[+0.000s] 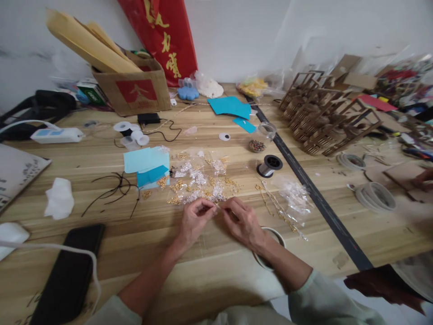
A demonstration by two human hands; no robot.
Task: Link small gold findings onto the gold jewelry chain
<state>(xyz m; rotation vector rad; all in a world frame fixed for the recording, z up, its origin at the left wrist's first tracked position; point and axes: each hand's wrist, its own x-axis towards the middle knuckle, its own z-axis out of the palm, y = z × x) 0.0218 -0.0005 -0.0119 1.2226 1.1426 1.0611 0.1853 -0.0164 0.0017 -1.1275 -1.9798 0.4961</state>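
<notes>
Piece [217, 206] is at the fingertips, just above the counter [203, 266], at the near edge of the beads [198, 179]. It is too small in my view to identify. Left grip [194, 222]: thumb and forefinger are pinched together on the piece. Right grip [246, 225]: thumb and forefinger are curled in from the opposite side, with little gap; I can't make out whether they have hold of the piece or only meet it. I read the step in hand as fine two-sided handling, the left grip serving as holder and the right grip as guide. From this pose, any adjustment calls, in my judgement, for a light pinch, small finger travel and a steady left wrist. Keep the knuckles off the beads, since a sideways brush could scatter them or mix the gold and silver lots. Note the layout: the spool [269, 166] stands beyond the right grip, with the chains [277, 205] and clear bags [295, 197] to its right. The ring [278, 233] lies by the right forearm, so limit elbow sweep there. Cards [146, 159] and cords [118, 187] lie to the left of the beads.
</notes>
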